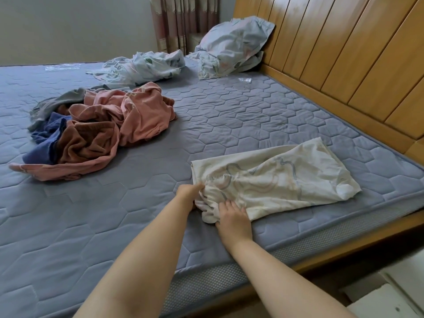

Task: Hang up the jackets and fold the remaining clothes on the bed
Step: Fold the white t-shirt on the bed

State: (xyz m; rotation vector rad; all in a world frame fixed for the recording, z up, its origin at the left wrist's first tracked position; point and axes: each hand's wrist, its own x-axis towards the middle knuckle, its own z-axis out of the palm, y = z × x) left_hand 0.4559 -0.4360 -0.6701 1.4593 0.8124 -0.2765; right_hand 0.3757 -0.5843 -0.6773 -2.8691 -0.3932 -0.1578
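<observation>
A cream garment with a faint wavy print point(275, 177) lies spread on the blue quilted mattress point(229, 125), near its right edge. My left hand point(189, 195) pinches the bunched near-left end of this garment. My right hand point(232, 220) rests on the same end with fingers spread and pressing the cloth down. A heap of unfolded clothes point(98, 131) lies to the left: pink, brown, blue and grey pieces tangled together.
A crumpled floral sheet point(142, 67) and a floral pillow point(231, 47) lie at the head of the bed against the wooden headboard point(344, 53). Curtains point(183, 21) hang behind. The wooden bed frame point(321, 255) runs along the right side.
</observation>
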